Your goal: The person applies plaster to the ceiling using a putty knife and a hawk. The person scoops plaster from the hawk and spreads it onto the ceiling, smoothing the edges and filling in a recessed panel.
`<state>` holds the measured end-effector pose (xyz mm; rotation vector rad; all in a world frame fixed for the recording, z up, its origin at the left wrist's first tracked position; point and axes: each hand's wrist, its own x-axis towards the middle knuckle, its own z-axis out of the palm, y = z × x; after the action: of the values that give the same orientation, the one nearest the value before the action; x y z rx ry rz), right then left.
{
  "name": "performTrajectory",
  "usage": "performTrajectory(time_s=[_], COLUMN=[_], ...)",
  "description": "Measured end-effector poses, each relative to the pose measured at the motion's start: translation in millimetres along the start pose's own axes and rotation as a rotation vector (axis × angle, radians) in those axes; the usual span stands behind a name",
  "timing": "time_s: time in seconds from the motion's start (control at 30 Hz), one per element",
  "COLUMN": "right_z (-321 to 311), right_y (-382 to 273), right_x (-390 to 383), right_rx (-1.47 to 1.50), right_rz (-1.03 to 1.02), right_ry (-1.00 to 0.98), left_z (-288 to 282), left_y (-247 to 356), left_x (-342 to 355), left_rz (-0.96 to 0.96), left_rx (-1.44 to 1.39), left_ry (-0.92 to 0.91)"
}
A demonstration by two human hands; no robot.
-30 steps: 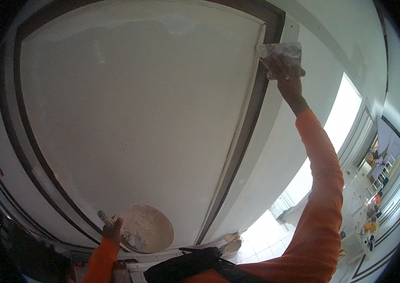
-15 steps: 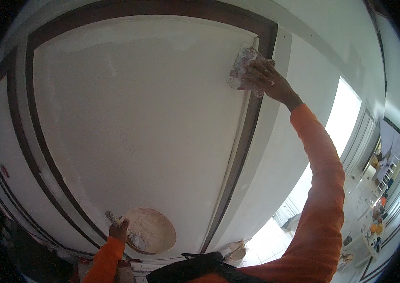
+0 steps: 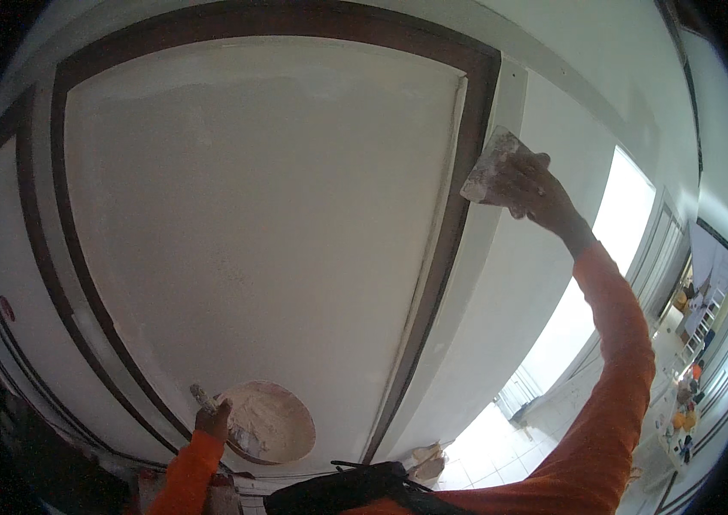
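Note:
Coated in dried plaster, a wide flat filling blade (image 3: pixel 491 172) is gripped by my right hand (image 3: pixel 531 189), its fingers pressed along the back. It is at the upper right, over the pale strip beside the dark frame (image 3: pixel 458 197) of a whitish wall panel (image 3: pixel 261 215). Low on the left, my left hand (image 3: pixel 212 421) is closed at the rim of a round tub (image 3: pixel 311 421) of off-white plaster (image 3: pixel 269 419). A plaster-caked tool handle (image 3: pixel 200 396) juts from that fist; the rest of this tool is hard to make out.
Right of the panel, the wall has a bright opening (image 3: pixel 626 193) above a tiled floor (image 3: pixel 488 455). A ladder (image 3: pixel 704 322) and assorted items stand far right. More dark-framed panels run along the left. A black strap or bag (image 3: pixel 338 489) crosses the lower edge.
My right hand and the filling blade have moved right and down, off the panel's right edge and past the dark frame. My left hand and the tub have barely shifted.

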<state>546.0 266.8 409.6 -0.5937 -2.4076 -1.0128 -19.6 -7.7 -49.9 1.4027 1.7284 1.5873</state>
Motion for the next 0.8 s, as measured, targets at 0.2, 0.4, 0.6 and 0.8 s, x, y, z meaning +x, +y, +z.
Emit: performTrajectory(time_s=[0.2, 0.4, 0.6, 0.8], right_z=[-9, 50, 53, 47], right_y=[-76, -89, -75, -67], right_x=[48, 122, 162, 157], right_rx=[-0.330, -0.245, -0.360, -0.381], right_rz=[0.012, 0.197, 0.287, 0.290], right_ry=[0.409, 0.517, 0.548, 0.515], left_z=[3, 5, 0, 8], left_y=[39, 17, 1, 51], left_x=[2, 10, 10, 2], left_rz=[-0.484, -0.349, -0.446, -0.463], left_rx=[-0.030, -0.128, -0.046, -0.004], left_ry=[0.077, 0.149, 0.212, 0.093])
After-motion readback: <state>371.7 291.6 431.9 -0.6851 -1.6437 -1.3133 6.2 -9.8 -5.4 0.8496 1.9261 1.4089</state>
